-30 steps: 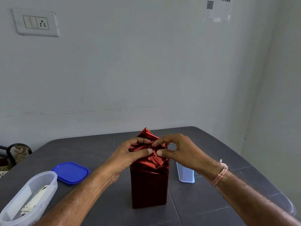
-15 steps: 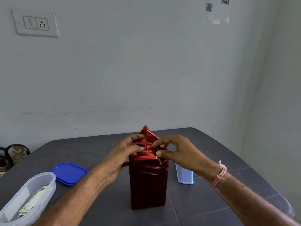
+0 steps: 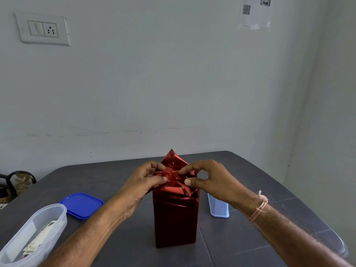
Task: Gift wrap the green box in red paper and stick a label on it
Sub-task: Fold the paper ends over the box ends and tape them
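A tall box (image 3: 175,218) stands upright in the middle of the dark table, fully covered in shiny red paper; no green shows. At its top the red paper (image 3: 172,160) is crumpled, with one pointed flap sticking up at the back. My left hand (image 3: 142,184) pinches the folds at the top from the left, thumb and fingers curled on the paper. From the right, my right hand (image 3: 208,180) pinches the same folds between thumb and forefinger. No label is visible on the box.
A clear plastic tub (image 3: 32,236) holding paper slips sits at the near left, a blue lid (image 3: 81,205) behind it. A pale blue-white container (image 3: 218,207) lies right of the box. The table (image 3: 240,236) ends close to the back wall.
Both hands have kept working the top folds; the left fingers shifted slightly and the pointed flap stands a bit more upright. The box has not moved on the table.
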Action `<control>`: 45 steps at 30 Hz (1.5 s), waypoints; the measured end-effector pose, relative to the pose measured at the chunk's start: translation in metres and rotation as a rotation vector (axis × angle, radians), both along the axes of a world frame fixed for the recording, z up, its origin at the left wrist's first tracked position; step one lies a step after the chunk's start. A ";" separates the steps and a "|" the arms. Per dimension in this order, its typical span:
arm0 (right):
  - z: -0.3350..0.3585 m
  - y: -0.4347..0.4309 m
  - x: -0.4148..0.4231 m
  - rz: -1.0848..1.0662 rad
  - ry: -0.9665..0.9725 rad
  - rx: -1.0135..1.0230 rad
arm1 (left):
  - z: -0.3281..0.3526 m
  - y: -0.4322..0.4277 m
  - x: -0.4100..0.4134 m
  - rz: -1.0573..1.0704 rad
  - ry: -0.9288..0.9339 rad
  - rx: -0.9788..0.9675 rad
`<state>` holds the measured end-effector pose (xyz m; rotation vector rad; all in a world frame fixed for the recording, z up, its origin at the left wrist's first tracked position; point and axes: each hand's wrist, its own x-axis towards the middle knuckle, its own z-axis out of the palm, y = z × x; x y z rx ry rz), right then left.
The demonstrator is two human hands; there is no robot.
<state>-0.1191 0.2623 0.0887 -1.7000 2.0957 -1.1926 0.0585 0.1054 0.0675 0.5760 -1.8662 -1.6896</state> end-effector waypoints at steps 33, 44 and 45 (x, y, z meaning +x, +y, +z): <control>-0.002 -0.003 0.002 0.075 0.103 -0.018 | 0.001 0.014 -0.006 -0.002 -0.034 -0.110; -0.011 -0.004 0.002 0.053 0.006 -0.067 | -0.002 0.019 -0.012 0.067 -0.014 -0.004; -0.011 -0.004 0.003 0.058 -0.025 -0.074 | -0.002 0.019 -0.012 0.069 -0.017 -0.007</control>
